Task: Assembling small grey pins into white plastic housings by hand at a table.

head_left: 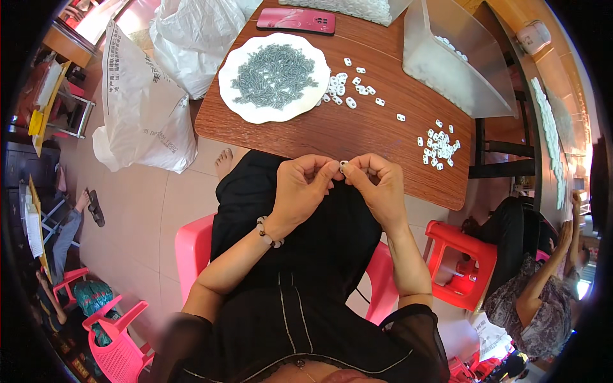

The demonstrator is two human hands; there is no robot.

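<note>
Tiny white piece (343,164) sits right at the table's (271,139) near edge, pinched by the right hand (383,191). Left hand (299,191) is pinching just beside it, can't tell on what. I'd grip light and work further over the table, so slips land near the plate (227,96), not the floor (143,223).

A brown wood-grain table (377,137) with rounded corners carries a pink phone (295,21) near its far left corner and, just nearer, a white scalloped plate (265,117). Small white two-holed pieces (352,103) lie scattered beside the plate, with a denser cluster (439,144) near the right edge. Two translucent bins (418,48) stand along the far side, one cut off by the view.
</note>
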